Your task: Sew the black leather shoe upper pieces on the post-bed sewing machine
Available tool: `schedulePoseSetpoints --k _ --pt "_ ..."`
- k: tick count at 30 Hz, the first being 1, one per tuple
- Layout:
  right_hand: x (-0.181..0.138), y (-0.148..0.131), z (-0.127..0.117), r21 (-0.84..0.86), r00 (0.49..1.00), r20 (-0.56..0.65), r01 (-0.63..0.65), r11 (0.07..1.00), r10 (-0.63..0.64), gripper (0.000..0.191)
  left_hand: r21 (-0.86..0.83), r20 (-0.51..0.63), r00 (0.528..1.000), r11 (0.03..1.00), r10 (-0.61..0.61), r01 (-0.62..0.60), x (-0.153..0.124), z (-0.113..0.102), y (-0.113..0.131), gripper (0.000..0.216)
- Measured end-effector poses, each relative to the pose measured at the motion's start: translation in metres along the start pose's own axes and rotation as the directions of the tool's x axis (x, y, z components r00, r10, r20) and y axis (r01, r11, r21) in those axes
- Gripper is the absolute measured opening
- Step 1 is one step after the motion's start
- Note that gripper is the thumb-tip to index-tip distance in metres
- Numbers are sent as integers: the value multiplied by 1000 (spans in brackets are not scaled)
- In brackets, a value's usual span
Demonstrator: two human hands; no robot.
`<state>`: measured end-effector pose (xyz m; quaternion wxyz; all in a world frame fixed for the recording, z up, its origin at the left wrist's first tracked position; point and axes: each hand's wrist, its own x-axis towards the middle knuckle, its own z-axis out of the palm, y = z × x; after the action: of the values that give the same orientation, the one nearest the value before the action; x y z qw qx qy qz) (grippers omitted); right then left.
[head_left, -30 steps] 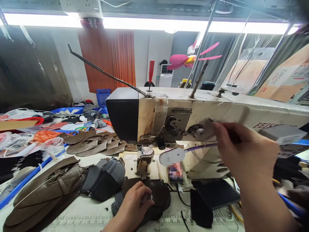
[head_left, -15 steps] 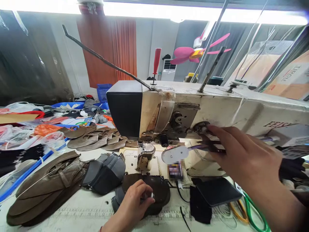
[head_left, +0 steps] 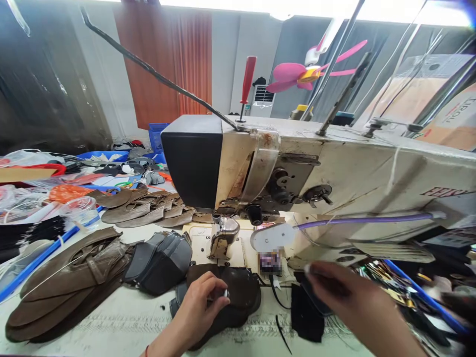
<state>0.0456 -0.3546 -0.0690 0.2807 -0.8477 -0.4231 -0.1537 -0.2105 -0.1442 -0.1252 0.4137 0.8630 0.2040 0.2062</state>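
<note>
My left hand [head_left: 203, 310] is closed in a pinch on a small round whitish piece [head_left: 226, 293], which shows only at the fingertips. Beneath that hand lie stacked dark brown and black shoe pieces [head_left: 241, 292], in front of the presser foot of the sewing machine [head_left: 372, 168]. Right of the foot, my right hand [head_left: 345, 292] is blurred, its fingers drawn together with a small whitish thing [head_left: 307, 268] at the tips. It hangs over a dark flat object [head_left: 316, 295], hiding most of it. On the machine's front, the winder spindle [head_left: 323, 197] stands bare, untouched.
Brown shoe uppers [head_left: 67, 287] and grey-black pieces [head_left: 159, 263] lie at the left. A black cloth piece [head_left: 307, 312] is near the front. A white oval lamp [head_left: 273, 237] on a purple cable [head_left: 364, 220] hangs by the foot. A red screwdriver [head_left: 248, 82] stands on top.
My right hand has left the winder on the machine and dropped toward the table. My left hand keeps its pinch, nearly in place. The view has shifted slightly.
</note>
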Motion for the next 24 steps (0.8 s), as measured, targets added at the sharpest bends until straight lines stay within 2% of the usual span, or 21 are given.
schedulePoseSetpoints --k 1,3,6,9,11,13,14,16,18,19,21,24 --pt "-5 8 20 -143 976 188 -81 986 107 21 -2 6 1000 1000 -5 5 0 2 1 12" --pt "-10 16 54 -256 949 258 -116 960 184 18 -3 22 1000 1000 -13 13 0 5 4 12" --pt "-6 15 84 -341 942 259 -116 933 212 14 9 37 999 1000 -16 16 0 8 8 14" --pt "-4 8 92 -356 943 252 -118 927 217 12 40 41 999 999 -25 23 -1 6 9 13" --pt "-8 13 88 -334 948 217 -153 930 234 13 59 50 998 998 -22 19 -2 3 6 12" --pt "-16 30 76 -313 941 143 -250 916 306 23 73 64 998 997 -7 2 -3 1 2 13" --pt "-20 45 67 -309 925 95 -324 894 369 30 78 71 997 997 2 -8 -3 0 0 13" --pt "-27 82 44 -311 861 0 -484 818 509 44 93 80 997 995 16 -23 -2 1 -2 15" --pt "-26 123 21 -318 808 -42 -569 758 588 50 110 91 995 993 29 -39 0 4 -2 15" --pt "-23 142 13 -318 806 -23 -567 760 591 45 116 100 994 992 38 -49 1 6 -2 14" --pt "-10 173 3 -287 839 72 -500 817 539 33 118 117 991 990 61 -75 3 11 0 13" --pt "14 199 6 -246 878 181 -396 885 443 30 113 118 988 987 98 -111 4 16 1 13"
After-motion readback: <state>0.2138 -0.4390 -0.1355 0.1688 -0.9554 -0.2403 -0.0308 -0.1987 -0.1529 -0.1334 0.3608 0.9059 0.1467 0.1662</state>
